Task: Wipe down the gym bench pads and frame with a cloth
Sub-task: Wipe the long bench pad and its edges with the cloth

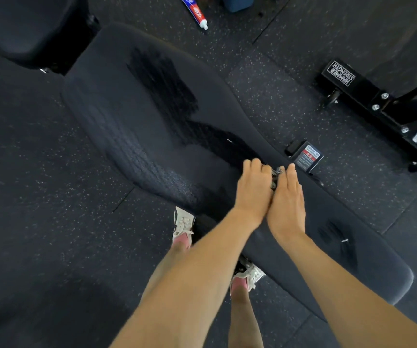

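Note:
A long black bench pad runs diagonally from the upper left to the lower right, with dark wet streaks along its middle. Both my hands sit side by side on the pad's narrow part. A small dark patterned cloth shows only as a sliver between them; the rest is hidden under the hands. My left hand has its fingers curled over the cloth. Beside it, my right hand lies flat with straight fingers pressing on the cloth's right edge.
A second black pad is at the upper left. A tube and a blue container lie on the speckled rubber floor at the top. A black machine frame stands at right, a labelled block near the bench. My shoes stand beside the pad.

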Available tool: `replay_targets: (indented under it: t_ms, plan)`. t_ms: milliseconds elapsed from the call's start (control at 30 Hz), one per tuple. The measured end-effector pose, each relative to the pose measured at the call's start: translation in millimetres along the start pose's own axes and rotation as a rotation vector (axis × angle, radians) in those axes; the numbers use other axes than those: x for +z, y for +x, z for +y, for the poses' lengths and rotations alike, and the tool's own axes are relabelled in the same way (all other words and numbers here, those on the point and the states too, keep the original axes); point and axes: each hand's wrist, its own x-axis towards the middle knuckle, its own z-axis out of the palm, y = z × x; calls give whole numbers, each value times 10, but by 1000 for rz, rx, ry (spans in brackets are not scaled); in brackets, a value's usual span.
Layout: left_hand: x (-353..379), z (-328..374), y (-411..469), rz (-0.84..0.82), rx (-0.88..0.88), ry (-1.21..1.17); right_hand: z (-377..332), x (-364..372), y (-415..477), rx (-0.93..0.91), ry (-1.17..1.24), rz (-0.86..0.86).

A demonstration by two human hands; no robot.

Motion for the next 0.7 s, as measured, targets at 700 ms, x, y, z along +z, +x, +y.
replay_targets:
  t_ms: [700]
  plan:
    - [-1076, -940, 995, 239, -234, 313, -45, 69, -147, -4, 57, 22]
